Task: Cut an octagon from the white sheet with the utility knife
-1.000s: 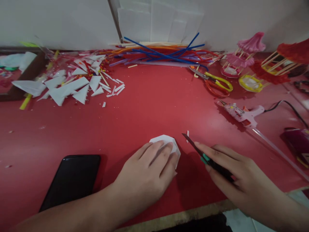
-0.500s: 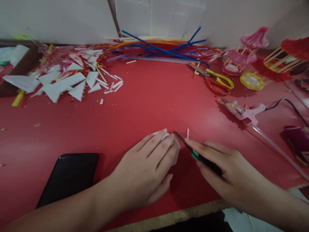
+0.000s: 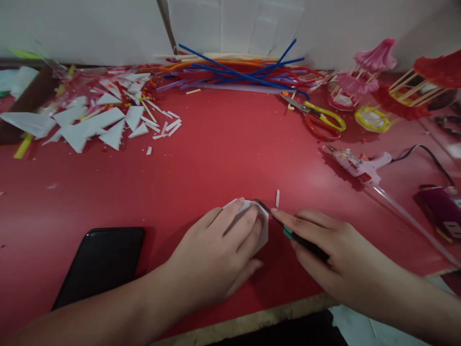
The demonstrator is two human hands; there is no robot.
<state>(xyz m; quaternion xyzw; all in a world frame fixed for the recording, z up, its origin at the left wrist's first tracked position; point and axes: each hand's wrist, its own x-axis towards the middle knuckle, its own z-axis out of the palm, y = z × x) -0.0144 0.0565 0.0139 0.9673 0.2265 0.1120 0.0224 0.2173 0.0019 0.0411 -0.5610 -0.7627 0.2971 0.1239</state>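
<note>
My left hand (image 3: 219,250) lies over a white polygon-shaped piece of foam or card (image 3: 264,235), fingers stretched out and pressing it to the table. Much of that piece is hidden under the fingers. In my right hand (image 3: 327,250) is a black and green utility knife (image 3: 306,242), its handle gripped between thumb and fingers. The knife's dark blade reaches left to the piece's upper right edge; whether it cuts in I cannot tell. Just beyond the blade lies a thin white strip (image 3: 277,198).
A black phone (image 3: 101,264) lies at left on the red table (image 3: 201,163). White scraps (image 3: 91,125) and coloured pipe cleaners (image 3: 241,74) spread along the back. At right are scissors (image 3: 313,115), a pink glue gun (image 3: 360,166) and pink (image 3: 374,57) and red tiered models (image 3: 432,72).
The knife blade has come slightly left, against the white piece's edge. My left fingers have shifted a little, and more of the piece shows. The whole view has moved slightly.
</note>
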